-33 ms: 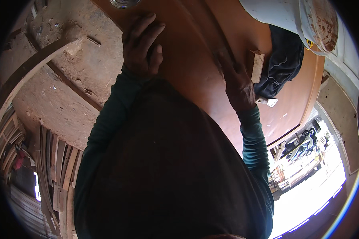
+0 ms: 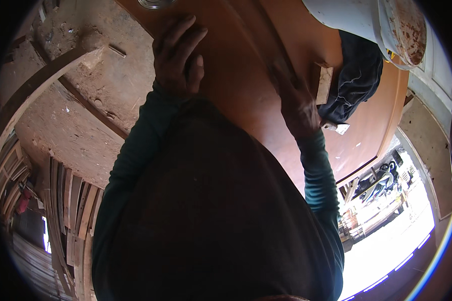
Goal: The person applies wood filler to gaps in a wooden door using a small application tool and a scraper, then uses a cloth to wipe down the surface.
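A large reddish-brown wooden panel lies in front of me. My left hand rests at its left side, fingers spread and holding nothing. Over the panel's middle is my right hand, its fingers blurred and dark at the end of a long dark groove or strip. Whether those fingers hold anything is unclear. Just right of that hand sits a small pale wood block, against a crumpled black cloth. A small white scrap lies near my right wrist.
A white bucket stands at the far right, beside a clear, rust-stained container. At the top is a round metal tin. Bare dirt ground and a curved board are on the left, with stacked wood strips below.
My right hand has shifted slightly leftward over the panel, its fingers more blurred. The left hand has barely moved.
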Tool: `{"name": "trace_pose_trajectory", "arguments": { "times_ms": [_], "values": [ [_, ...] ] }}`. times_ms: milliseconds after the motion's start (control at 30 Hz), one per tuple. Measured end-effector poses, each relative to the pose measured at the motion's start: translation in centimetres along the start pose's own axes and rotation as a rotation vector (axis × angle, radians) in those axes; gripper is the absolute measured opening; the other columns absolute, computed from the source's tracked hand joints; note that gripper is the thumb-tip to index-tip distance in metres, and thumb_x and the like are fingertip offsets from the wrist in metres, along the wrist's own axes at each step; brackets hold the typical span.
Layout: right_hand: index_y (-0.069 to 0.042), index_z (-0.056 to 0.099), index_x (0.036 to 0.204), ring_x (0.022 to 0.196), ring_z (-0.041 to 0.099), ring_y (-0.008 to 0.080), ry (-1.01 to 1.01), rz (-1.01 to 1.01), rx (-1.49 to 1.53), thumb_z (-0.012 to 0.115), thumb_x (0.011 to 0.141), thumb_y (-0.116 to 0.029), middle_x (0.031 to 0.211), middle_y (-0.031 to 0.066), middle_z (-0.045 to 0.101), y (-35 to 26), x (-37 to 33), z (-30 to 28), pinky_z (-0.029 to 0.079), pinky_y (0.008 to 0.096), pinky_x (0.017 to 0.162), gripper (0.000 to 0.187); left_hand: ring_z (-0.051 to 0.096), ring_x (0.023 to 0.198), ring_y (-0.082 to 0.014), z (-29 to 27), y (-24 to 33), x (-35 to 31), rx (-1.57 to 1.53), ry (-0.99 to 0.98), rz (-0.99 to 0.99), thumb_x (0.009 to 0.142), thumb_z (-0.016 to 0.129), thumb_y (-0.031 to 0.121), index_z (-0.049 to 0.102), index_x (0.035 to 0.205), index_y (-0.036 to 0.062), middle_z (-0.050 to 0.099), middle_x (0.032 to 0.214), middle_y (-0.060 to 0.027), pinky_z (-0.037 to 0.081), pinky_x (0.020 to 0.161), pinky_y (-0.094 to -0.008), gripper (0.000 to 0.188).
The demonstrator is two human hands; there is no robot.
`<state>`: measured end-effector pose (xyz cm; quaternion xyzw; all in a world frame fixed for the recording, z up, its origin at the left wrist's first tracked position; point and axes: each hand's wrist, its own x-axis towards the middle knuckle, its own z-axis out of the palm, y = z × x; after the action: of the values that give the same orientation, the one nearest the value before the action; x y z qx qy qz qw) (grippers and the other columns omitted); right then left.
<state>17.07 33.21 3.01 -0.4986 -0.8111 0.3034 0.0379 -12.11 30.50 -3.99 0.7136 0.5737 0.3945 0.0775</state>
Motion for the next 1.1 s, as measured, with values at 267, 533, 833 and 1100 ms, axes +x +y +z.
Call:
{"name": "trace_pose_trajectory", "arguments": {
  "times_ms": [267,533,833,1100],
  "values": [
    [-0.028,0.049,0.148,0.086,0.064,0.0452,0.045,-0.028,-0.034,0.053,0.085,0.009,0.104,0.0219,0.059,0.0,1.5,1.4,0.055,0.0496,0.07,0.073,0.05,0.131,-0.0324,0.2,0.0,-0.2,0.012,0.023,-0.032,0.099,0.047,0.033,0.066,0.127,0.0045,0.057,0.14,-0.0145,0.037,0.111,-0.0444,0.044],
    [-0.018,0.055,0.14,0.081,0.063,0.0444,0.04,-0.132,-0.055,0.056,0.086,0.006,0.102,0.0223,0.057,-0.8,4.7,0.6,0.054,0.0511,0.067,0.059,0.051,0.13,-0.0336,0.2,0.1,-0.4,-0.01,0.043,-0.062,0.095,0.052,0.029,0.067,0.126,0.0076,0.059,0.138,-0.0131,0.038,0.109,-0.0431,0.04],
    [-0.016,0.057,0.137,0.08,0.063,0.0445,0.055,-0.127,-0.069,0.057,0.085,0.006,0.102,0.0218,0.058,-1.6,6.3,0.7,0.055,0.0494,0.068,0.057,0.053,0.127,-0.0353,0.3,0.3,0.0,-0.036,0.056,-0.061,0.091,0.056,0.023,0.068,0.126,0.0071,0.059,0.137,-0.0131,0.04,0.109,-0.0452,0.04],
    [-0.02,0.058,0.139,0.08,0.064,0.0447,0.078,-0.071,-0.08,0.057,0.083,0.008,0.107,0.023,0.059,-1.4,5.6,1.3,0.056,0.0519,0.068,0.063,0.052,0.127,-0.0346,-0.1,-0.1,0.4,-0.052,0.059,-0.05,0.091,0.056,0.021,0.068,0.126,0.0065,0.06,0.136,-0.0138,0.039,0.109,-0.0459,0.04]
  ]
}}
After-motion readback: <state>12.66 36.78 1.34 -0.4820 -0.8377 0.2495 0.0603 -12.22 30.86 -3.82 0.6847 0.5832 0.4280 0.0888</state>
